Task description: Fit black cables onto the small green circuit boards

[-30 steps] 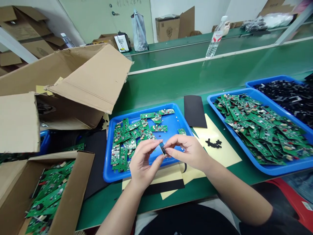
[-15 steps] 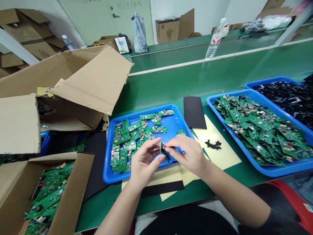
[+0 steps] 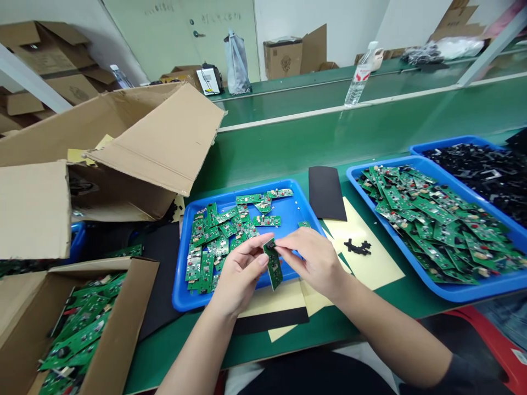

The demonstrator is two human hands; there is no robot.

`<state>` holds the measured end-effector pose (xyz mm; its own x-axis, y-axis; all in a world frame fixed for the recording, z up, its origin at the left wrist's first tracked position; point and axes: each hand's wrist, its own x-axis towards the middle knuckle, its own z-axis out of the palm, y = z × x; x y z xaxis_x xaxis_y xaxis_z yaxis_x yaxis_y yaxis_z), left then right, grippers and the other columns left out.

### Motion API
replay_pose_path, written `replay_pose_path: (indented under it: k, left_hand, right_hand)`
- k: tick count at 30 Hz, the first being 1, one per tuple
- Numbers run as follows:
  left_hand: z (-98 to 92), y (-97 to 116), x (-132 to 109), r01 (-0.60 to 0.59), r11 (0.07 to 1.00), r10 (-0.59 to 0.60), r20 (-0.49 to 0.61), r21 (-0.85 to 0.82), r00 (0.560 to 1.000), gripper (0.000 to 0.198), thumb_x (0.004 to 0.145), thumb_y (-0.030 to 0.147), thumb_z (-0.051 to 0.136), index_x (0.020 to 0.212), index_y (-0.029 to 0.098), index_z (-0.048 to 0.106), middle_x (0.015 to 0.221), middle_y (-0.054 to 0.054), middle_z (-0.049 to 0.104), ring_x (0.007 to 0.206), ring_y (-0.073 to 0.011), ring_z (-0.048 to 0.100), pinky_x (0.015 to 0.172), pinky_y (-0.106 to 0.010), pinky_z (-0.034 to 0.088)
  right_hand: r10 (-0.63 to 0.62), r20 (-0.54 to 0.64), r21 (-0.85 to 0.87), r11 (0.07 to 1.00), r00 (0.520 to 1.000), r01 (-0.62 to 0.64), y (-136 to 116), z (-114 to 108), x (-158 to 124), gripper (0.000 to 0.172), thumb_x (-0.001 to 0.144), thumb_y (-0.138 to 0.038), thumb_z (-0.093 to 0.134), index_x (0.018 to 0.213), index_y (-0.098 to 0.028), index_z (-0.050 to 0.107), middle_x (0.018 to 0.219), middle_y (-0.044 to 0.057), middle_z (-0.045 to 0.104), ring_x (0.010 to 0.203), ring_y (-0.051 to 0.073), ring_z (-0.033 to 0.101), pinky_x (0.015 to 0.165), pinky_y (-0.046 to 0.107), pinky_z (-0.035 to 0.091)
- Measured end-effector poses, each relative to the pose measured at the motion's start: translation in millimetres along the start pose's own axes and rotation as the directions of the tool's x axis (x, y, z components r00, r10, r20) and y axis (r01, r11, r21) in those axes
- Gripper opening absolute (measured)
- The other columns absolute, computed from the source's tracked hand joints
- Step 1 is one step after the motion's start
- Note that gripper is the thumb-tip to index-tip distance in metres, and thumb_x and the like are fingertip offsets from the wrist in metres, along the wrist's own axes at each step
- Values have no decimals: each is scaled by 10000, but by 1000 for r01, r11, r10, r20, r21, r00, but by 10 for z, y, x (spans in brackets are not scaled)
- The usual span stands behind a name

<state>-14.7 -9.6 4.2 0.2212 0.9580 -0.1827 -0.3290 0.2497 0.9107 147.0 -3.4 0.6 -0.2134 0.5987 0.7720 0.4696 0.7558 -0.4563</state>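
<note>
My left hand (image 3: 242, 274) grips a green circuit board (image 3: 273, 269) by its side, between thumb and fingers. The board stands tilted on end, its component face turned to the right, with a small black part near its top. My right hand (image 3: 315, 258) is closed, its thumb and forefinger pinching at the board's upper end beside that black part. Both hands are over the front of a blue tray (image 3: 177, 285), in which several circuit boards (image 3: 218, 241) lie, mostly to the left. Small black cut pieces (image 3: 357, 247) lie on yellow backing paper (image 3: 382, 269) right of my hands.
A second blue tray (image 3: 436, 291) heaped with circuit boards stands at right, beside a tray of black parts (image 3: 481, 175). Cardboard boxes (image 3: 164, 142) crowd the left. A black sheet (image 3: 327, 192) lies behind the paper. A water bottle (image 3: 358, 82) stands on the ledge.
The board has turned in my hands, so its component face now shows and it hangs lower. My right fingers stay at its top end. The view has tipped slightly upward.
</note>
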Motion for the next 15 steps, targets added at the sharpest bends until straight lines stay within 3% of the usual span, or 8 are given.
replay_pose_path:
  k: [5,10,15]
  left_hand:
    - [20,13,-8,35,998,-34,24,-58,999,379,623,327,822,970,202,736,802,-47,694,642,-117,628,605,-213,527]
    - [20,20,-6,68,993,-61,73,-101,995,380,643,320,810,996,209,725,834,-65,724,697,-171,686,655,-259,558]
    - [11,8,-5,78,990,-64,117,-119,991,332,660,316,798,971,220,735,836,-73,741,782,-220,705,705,-312,576]
  right_hand:
    - [71,-3,39,997,998,-70,-3,2,6,138,893,-136,515,855,-192,635,708,54,685,629,166,602,582,308,482]
    - [100,-5,103,990,995,-99,0,-9,13,146,897,-130,511,885,-189,644,701,45,680,632,158,603,598,302,497]
    - [63,-18,51,997,998,-62,3,-20,23,157,900,-118,507,911,-184,650,747,66,700,679,173,630,614,317,503]
